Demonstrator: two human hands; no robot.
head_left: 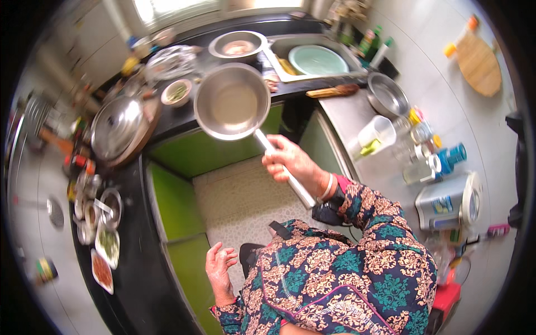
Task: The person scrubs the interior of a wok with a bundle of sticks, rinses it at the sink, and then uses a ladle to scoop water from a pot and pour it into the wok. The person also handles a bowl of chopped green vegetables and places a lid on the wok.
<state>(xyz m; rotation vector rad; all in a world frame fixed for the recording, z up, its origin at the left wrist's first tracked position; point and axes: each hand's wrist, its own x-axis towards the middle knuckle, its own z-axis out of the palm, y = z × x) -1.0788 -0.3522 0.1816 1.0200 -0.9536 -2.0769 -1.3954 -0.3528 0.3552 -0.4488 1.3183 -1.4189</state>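
My right hand (295, 164) is wrapped round the long handle of a wide stainless-steel water ladle (231, 100). The ladle is held in the air over the gap between the counters, bowl toward the back counter, with what looks like some liquid inside. Down by my body, my left hand (221, 267) is empty, its fingers loosely bent and apart. Beyond the ladle's bowl stands a steel basin (215, 50) holding something pale pink. Left of the bowl is a small bowl (176, 94) with chopped greens.
A sink (357, 70) with a pale green basin (317, 60) is at the back. On the left counter are a steel lid (116, 125) and dishes of greens (108, 244) and red bits (101, 271). The right counter bears a steel bowl (387, 95), a clear jug (377, 134) and jars.
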